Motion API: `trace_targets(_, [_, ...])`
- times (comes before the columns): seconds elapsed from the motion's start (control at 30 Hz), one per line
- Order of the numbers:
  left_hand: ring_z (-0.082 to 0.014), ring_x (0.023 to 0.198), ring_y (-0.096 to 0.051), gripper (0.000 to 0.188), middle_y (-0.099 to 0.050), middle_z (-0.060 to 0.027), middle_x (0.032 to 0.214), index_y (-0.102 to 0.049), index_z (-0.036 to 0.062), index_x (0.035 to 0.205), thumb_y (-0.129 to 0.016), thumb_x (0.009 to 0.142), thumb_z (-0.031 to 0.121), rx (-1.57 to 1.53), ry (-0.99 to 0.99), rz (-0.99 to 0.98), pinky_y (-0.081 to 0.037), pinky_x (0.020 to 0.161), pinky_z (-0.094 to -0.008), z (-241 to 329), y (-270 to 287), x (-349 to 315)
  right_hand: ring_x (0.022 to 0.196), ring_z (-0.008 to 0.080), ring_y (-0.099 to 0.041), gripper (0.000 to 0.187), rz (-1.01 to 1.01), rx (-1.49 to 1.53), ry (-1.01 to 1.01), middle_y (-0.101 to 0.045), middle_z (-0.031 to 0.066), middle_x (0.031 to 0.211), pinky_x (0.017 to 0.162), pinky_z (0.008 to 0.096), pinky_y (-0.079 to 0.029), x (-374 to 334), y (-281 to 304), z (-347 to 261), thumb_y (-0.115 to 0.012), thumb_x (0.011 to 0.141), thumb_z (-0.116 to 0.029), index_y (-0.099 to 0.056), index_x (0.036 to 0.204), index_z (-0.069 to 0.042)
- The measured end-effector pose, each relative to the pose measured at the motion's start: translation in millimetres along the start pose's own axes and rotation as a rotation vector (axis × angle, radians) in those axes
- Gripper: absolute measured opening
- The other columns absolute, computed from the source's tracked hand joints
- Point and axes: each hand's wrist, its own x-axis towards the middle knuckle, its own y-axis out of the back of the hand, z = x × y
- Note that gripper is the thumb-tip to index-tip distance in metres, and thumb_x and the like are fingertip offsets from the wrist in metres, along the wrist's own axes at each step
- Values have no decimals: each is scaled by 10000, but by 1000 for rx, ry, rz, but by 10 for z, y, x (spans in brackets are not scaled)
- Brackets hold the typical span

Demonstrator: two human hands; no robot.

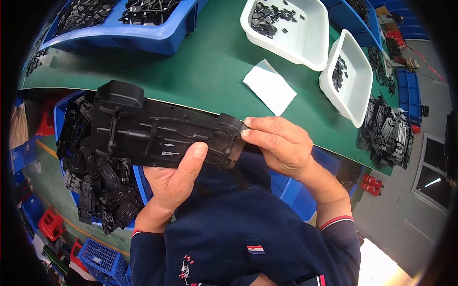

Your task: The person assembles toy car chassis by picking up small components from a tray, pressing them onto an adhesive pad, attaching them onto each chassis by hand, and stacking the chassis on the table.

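Note:
A long black plastic toy-car chassis (152, 131) is held flat in front of my chest, just below the green table's near edge. My left hand (174, 178) grips it from underneath, thumb pressed on its upper face near the middle. My right hand (281, 143) pinches the chassis's right end between thumb and forefinger; whether a small part sits under those fingertips is hidden.
A blue bin (59, 119) heaped with black chassis parts stands at my left. On the green table (210, 62) lie a white sheet (269, 86), two white tubs (310, 43) (358, 81) of small black pieces and a blue tray (157, 35). Black parts (386, 133) are stacked at right.

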Motion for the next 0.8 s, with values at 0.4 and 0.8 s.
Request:
trace_targets(0.4, [-144, 962, -580, 288, -610, -77, 1082, -560, -25, 1138, -604, 859, 33, -199, 194, 131, -439, 907, -300, -255, 63, 26, 747, 128, -637, 168, 298, -227, -690, -684, 81, 857, 669, 231, -497, -65, 1220, 388, -661, 824, -66, -677, 981, -7])
trace_targets(0.8, [-163, 1005, -574, 338, -589, -94, 1140, -514, -38, 1204, -599, 892, 60, -248, 241, 81, -450, 919, -318, -347, 22, 63, 746, 194, -648, 204, 23, -463, -1156, -683, 138, 809, 707, 307, -504, -444, 1811, 1206, -676, 767, -80, -688, 948, 12])
